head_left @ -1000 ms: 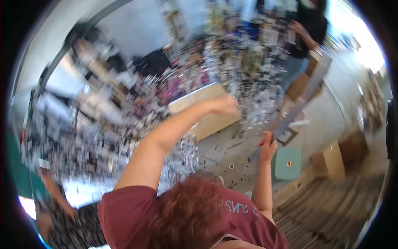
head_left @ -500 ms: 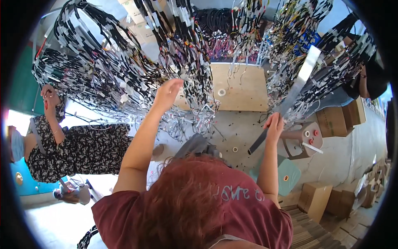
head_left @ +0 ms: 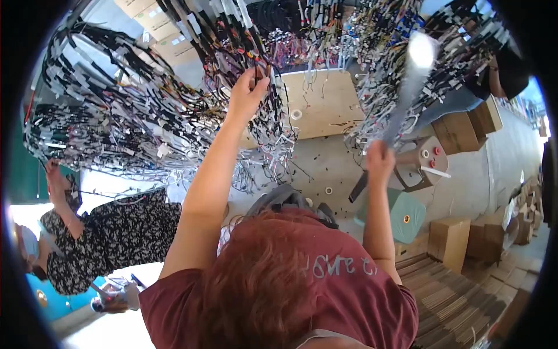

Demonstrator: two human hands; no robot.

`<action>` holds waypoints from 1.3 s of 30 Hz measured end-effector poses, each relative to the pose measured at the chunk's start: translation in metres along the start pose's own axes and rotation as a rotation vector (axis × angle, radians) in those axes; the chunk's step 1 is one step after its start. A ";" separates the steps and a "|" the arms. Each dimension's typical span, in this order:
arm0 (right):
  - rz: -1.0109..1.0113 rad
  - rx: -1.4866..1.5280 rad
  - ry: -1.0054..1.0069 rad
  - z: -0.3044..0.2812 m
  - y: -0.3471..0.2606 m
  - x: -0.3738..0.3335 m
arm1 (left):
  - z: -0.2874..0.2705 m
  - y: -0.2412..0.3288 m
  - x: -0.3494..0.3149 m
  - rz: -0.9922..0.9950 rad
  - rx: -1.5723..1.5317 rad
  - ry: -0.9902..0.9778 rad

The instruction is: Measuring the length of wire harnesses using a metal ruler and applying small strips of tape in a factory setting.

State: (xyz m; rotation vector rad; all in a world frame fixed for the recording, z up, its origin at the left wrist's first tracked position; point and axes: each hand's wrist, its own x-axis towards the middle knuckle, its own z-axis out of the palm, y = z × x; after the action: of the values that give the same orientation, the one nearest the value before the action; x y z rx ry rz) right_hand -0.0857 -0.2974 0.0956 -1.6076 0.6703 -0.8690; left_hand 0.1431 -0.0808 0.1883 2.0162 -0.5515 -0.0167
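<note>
We note hanging wire bundles (head_left: 174, 119) filling the far left, close at the left hand (head_left: 249, 96). A hand could pass above the wooden board (head_left: 325, 104), between them and the grey metal bar (head_left: 401, 104) in the right hand (head_left: 381, 161); a brown stool (head_left: 415, 157) obstructs the right side.

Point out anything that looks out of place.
A pale ring lies loose on the littered floor; a similar white ring sits on the brown stool, so this one may have been dropped.

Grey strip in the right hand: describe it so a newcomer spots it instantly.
From the maroon shirt, follow the right forearm to the right hand. It grips the grey strip, which, unlike the tangled cables beyond, is straight and glares white near its top.
</note>
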 end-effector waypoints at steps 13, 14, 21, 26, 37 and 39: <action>0.098 0.460 -0.500 0.141 -0.079 -0.021 | -0.027 0.014 -0.051 0.079 -0.189 -0.096; 0.195 0.488 -0.520 0.145 -0.088 -0.027 | -0.029 0.016 -0.056 0.091 -0.188 -0.081; 0.207 0.380 -0.203 0.137 -0.086 -0.047 | -0.039 -0.005 -0.079 0.296 -0.073 -0.136; 0.064 0.277 -0.101 0.133 -0.069 -0.032 | -0.064 -0.043 -0.077 0.243 -0.089 0.049; -0.094 0.240 -0.124 0.145 -0.085 -0.039 | -0.104 -0.085 -0.062 0.118 -0.222 0.272; -0.132 0.216 -0.161 0.153 -0.086 -0.047 | -0.108 -0.082 -0.064 0.130 -0.233 0.273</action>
State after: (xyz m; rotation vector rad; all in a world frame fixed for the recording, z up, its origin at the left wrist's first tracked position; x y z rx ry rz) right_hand 0.0116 -0.1563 0.1567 -1.5190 0.3478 -0.8663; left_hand 0.1420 0.0664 0.1591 1.7182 -0.4805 0.2587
